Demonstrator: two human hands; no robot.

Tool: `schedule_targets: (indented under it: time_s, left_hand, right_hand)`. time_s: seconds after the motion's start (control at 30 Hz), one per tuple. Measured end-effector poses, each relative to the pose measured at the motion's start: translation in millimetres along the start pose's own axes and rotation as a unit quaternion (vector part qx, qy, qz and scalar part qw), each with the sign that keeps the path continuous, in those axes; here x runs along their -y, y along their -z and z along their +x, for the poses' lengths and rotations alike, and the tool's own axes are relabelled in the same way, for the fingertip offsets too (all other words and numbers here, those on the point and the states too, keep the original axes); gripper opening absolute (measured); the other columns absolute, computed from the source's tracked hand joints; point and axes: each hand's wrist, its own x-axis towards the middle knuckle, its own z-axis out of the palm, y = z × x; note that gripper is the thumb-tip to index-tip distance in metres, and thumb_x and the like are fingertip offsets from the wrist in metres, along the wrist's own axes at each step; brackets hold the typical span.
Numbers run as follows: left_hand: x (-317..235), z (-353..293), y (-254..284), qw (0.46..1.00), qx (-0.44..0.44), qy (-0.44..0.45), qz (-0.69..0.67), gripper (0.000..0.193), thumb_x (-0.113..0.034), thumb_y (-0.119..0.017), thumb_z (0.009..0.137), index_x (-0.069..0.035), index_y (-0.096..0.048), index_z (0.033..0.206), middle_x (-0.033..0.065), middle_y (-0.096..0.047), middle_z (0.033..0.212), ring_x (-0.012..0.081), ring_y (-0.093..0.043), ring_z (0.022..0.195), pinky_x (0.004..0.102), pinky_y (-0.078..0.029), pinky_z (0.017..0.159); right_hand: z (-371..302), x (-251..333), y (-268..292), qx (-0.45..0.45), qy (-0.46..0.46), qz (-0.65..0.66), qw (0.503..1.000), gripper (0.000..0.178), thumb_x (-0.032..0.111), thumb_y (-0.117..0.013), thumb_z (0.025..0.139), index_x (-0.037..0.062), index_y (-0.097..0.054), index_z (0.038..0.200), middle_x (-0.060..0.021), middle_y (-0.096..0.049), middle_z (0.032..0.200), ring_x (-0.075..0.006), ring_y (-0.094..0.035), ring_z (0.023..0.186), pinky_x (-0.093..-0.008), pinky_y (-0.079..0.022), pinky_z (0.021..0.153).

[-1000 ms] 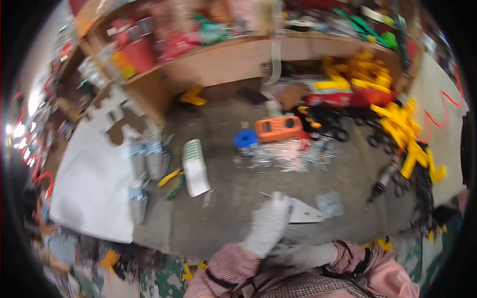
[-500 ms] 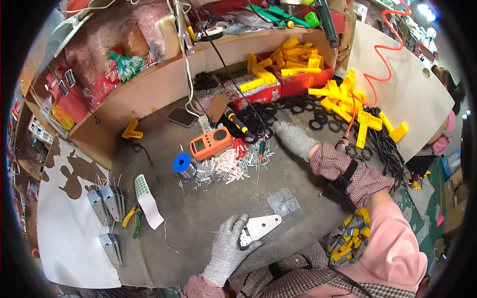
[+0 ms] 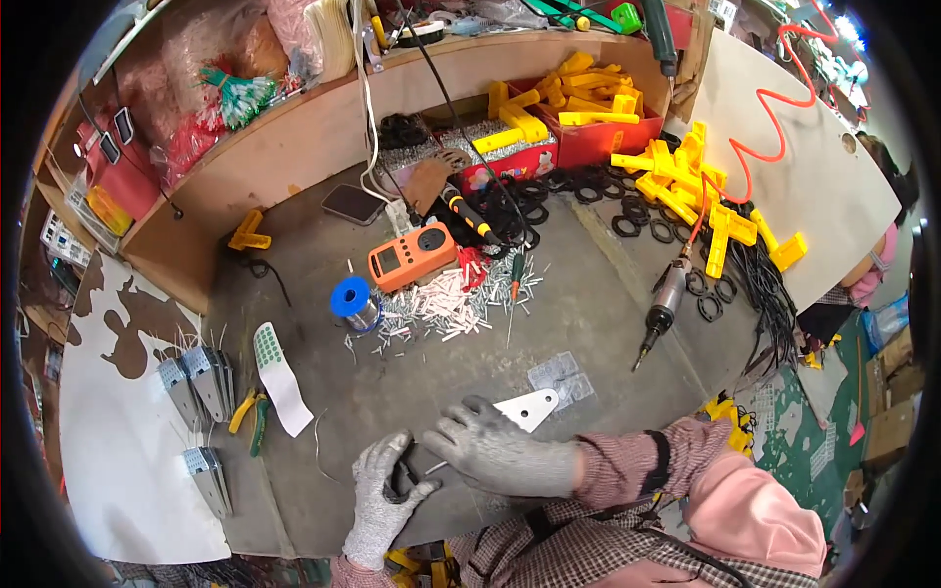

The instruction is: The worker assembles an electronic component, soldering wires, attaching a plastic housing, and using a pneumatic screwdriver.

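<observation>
My left hand, in a grey knit glove, is at the front of the bench with thumb and fingers curled round a dark curved piece that looks like one of the black rings. My gloved right hand is closed over the wide end of a white tapered plate; the plate's narrow end with its holes sticks out past the knuckles. Between the hands a thin grey pin shows. My right fingers hide the rest of the plate. Just beyond it lies a clear plastic bag.
Farther back are a pile of small sleeves, a solder spool, an orange meter and a screwdriver. An air driver lies right, near black rings and yellow parts. Pliers lie left.
My right hand has come back from the black rings to the white plate, uncovering the air driver. My left hand has moved left off the plate and now has the dark piece.
</observation>
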Motion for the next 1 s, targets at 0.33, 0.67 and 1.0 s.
schedule_targets:
  time_s: [0.33, 0.67, 1.0]
  left_hand:
    - [-8, -10, -4, 0.897, 0.036, 0.110, -0.426, 0.087, -0.022, -0.091, 0.071, -0.002, -0.047, 0.143, 0.0122, -0.056, 0.139, 0.0236, -0.052, 0.130, 0.0366, -0.042, 0.111]
    - [-30, 21, -28, 0.995, 0.042, -0.087, -0.005, 0.088, -0.047, -0.087, 0.066, -0.007, -0.053, 0.137, 0.0170, -0.061, 0.130, 0.0377, -0.061, 0.116, 0.0440, -0.051, 0.097]
    - [-33, 13, -33, 0.994, 0.045, -0.100, -0.009, 0.086, -0.034, -0.085, 0.071, -0.009, -0.048, 0.145, 0.0201, -0.057, 0.134, 0.0405, -0.056, 0.118, 0.0494, -0.046, 0.099]
  right_hand:
    - [-15, 3, -5, 0.020, -0.002, 0.266, 0.964, 0.025, 0.020, -0.068, 0.088, 0.0077, -0.066, 0.110, -0.0148, -0.065, 0.106, -0.0348, -0.060, 0.104, -0.0462, -0.048, 0.093]
    - [-70, -46, 21, 0.081, 0.034, 0.144, 0.986, 0.081, 0.051, -0.073, 0.085, 0.0026, -0.044, 0.143, -0.0249, -0.044, 0.143, -0.0399, -0.039, 0.139, -0.0560, -0.028, 0.116]
    - [79, -428, 148, -0.223, -0.311, -0.273, 0.883, 0.021, 0.017, -0.063, 0.087, 0.0094, -0.071, 0.105, -0.0188, -0.067, 0.108, -0.0383, -0.066, 0.100, -0.0479, -0.055, 0.081]
